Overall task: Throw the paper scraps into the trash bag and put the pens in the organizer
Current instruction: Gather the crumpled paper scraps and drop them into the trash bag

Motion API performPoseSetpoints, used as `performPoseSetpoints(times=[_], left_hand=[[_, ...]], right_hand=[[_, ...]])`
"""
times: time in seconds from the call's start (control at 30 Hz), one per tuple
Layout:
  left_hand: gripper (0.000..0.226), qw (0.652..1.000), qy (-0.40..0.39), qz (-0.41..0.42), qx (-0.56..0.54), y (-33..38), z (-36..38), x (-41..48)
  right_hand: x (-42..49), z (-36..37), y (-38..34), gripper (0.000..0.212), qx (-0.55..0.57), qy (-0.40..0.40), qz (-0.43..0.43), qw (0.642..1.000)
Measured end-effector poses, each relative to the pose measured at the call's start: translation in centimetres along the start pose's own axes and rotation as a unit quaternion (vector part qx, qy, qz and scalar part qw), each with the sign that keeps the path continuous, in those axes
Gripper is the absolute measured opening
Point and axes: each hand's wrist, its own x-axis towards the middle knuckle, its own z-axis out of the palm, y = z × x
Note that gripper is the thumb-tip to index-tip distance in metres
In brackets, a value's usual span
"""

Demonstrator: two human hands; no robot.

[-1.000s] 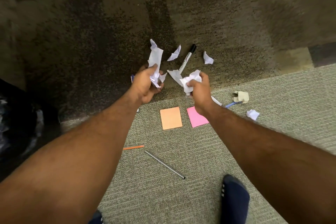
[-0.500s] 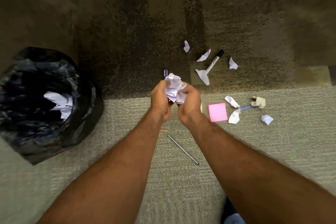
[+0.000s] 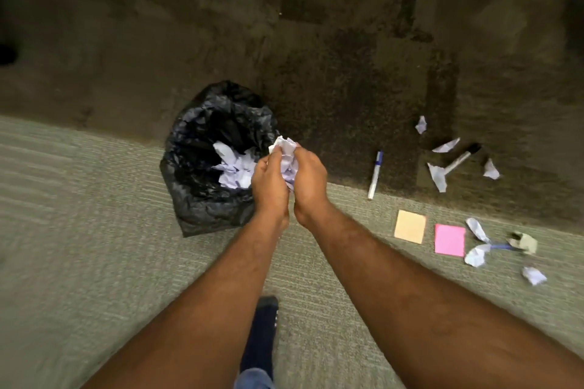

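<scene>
- Left hand (image 3: 268, 180) and right hand (image 3: 308, 180): held side by side at mid-scene. The fingers of both are curled round one paper wad (image 3: 286, 156), crumpled and white, which shows between and beyond the fingertips.
- Paper wad: at the right rim of the trash bag (image 3: 202, 199), over its edge rather than its middle. Whether it touches the plastic cannot be told.
- Trash bag: black plastic with its mouth open upward. It stands on the floor (image 3: 94, 262) where the pale near carpet meets the dark far carpet. A heap of binned scraps (image 3: 234, 167), white, lies inside.
- Blue-capped pen (image 3: 375, 174): on the floor to the right of the hands, lying across the carpet seam with its cap at the far end.
- Black-capped marker (image 3: 461, 159): farther right on the dark carpet, with loose scraps (image 3: 437, 175) around it; one meets its near-left end.
- Orange sticky note (image 3: 410, 227) and pink sticky note (image 3: 450, 240): side by side on the pale carpet, not touching.
- Blue pen (image 3: 501, 246): just right of the pink sticky note, partly covered by white scraps and a beige crumpled piece (image 3: 524, 241).
- Dark sock (image 3: 264, 325): on the near carpet, between the forearms.
</scene>
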Motion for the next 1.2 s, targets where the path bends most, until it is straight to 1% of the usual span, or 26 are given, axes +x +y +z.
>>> performPoseSetpoints(times=[0.1, 0.2, 0.27, 0.4, 0.5, 0.57, 0.63, 0.67, 0.7, 0.77, 0.8, 0.87, 0.97, 1.03, 1.13, 1.2], left_hand=[[0.029, 0.999, 0.032, 0.003, -0.015, 2.9, -3.8, 1.8], [0.032, 0.998, 0.059, -0.032, -0.001, 4.8, -7.4, 4.0], [0.032, 0.997, 0.053, -0.052, 0.025, 5.2, -9.3, 5.5], [0.037, 0.992, 0.037, -0.088, 0.079, 5.3, -11.5, 6.8], [0.052, 0.991, 0.019, -0.099, 0.092, 5.0, -12.1, 6.9], [0.06, 0.987, 0.021, -0.078, 0.137, 4.9, -12.2, 6.7], [0.062, 0.978, 0.031, -0.04, 0.201, 4.7, -12.0, 6.5], [0.059, 0.969, 0.03, -0.01, 0.243, 4.6, -12.0, 6.3], [0.052, 0.955, 0.022, 0.03, 0.294, 4.4, -11.7, 5.7], [0.034, 0.912, -0.004, 0.13, 0.388, 4.0, -11.0, 4.5], [0.028, 0.89, -0.02, 0.178, 0.418, 3.7, -10.5, 3.6], [0.023, 0.853, -0.059, 0.239, 0.46, 3.1, -9.3, 2.0], [0.022, 0.799, -0.134, 0.272, 0.519, 1.2, -7.0, 0.5], [0.027, 0.753, -0.181, 0.29, 0.562, -0.6, -4.9, -0.3], [0.04, 0.665, -0.235, 0.293, 0.645, -3.8, -1.5, -1.3], [0.049, 0.624, -0.25, 0.273, 0.689, -5.8, 0.6, -2.0]], right_hand=[[-0.9, 5.4, 1.0, 0.023, -0.041, -0.044, 0.0, 0.998], [-0.3, 8.9, 2.1, 0.025, -0.117, -0.066, -0.002, 0.991], [0.6, 10.2, 2.7, 0.029, -0.179, -0.075, -0.016, 0.981], [2.4, 10.6, 3.8, 0.039, -0.31, -0.097, -0.04, 0.945], [3.4, 9.8, 3.9, 0.052, -0.399, -0.098, -0.068, 0.909], [3.5, 8.8, 3.7, 0.056, -0.443, -0.106, -0.104, 0.884], [3.2, 7.5, 3.3, 0.05, -0.472, -0.11, -0.163, 0.859], [2.9, 6.7, 2.9, 0.045, -0.476, -0.104, -0.197, 0.851], [2.5, 5.7, 2.4, 0.039, -0.475, -0.094, -0.229, 0.845], [1.8, 3.2, 1.4, 0.031, -0.48, -0.082, -0.271, 0.831], [1.5, 1.7, 1.0, 0.029, -0.491, -0.081, -0.28, 0.821], [1.2, -1.5, 0.4, 0.027, -0.515, -0.079, -0.282, 0.806], [1.3, -7.0, 0.1, 0.028, -0.543, -0.063, -0.265, 0.794], [1.4, -10.8, 0.0, 0.029, -0.556, -0.045, -0.244, 0.793], [1.5, -16.2, 0.2, 0.03, -0.548, 0.003, -0.204, 0.811], [1.6, -19.7, 0.5, 0.03, -0.543, 0.035, -0.183, 0.819]])
